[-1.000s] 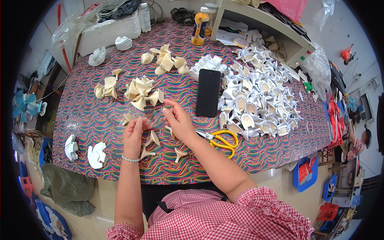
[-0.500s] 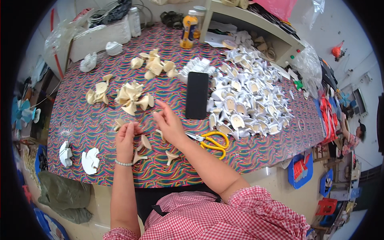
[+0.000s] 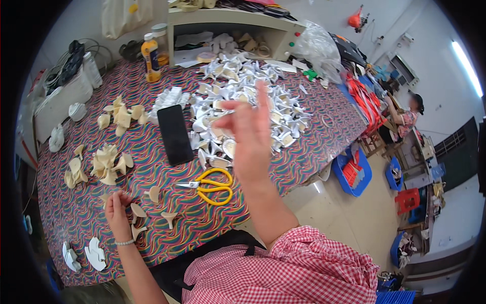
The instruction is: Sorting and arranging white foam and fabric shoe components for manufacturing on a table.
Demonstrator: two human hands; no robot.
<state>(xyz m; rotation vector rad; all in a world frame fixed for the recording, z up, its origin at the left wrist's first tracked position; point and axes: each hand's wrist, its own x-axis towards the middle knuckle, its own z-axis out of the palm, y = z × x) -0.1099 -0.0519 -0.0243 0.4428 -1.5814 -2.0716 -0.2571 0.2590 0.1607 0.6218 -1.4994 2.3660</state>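
My right hand (image 3: pixel 245 131) is raised over a heap of white curved pieces with pale, flat ends (image 3: pixel 283 109). Motion blurs it, but its fingers look stretched apart and nothing shows in them. At the lower left, my left hand (image 3: pixel 117 206) has its fingertips pinched together; whatever they hold, if anything, is hidden. A cream-coloured piece (image 3: pixel 105 199) sits right beside those fingertips. Several similar flared cream pieces (image 3: pixel 168 218) lie to that hand's right. Farther back are small clusters of cream pieces (image 3: pixel 105 163). Yellow-handled scissors (image 3: pixel 215 186) rest between my arms, blades partly open.
A black phone (image 3: pixel 175 135) lies left of the white heap, near stacked white pieces (image 3: pixel 169 99). An orange bottle (image 3: pixel 151 58) and an open shelf (image 3: pixel 230 23) stand behind. White pieces (image 3: pixel 95 254) lie front left. A blue basket (image 3: pixel 353 172) and another person (image 3: pixel 405 119) are off the table's right.
The view has swung to the right. My right hand has moved from beside the cream pieces to above the white heap. My left hand stays pinched by the cream pieces.
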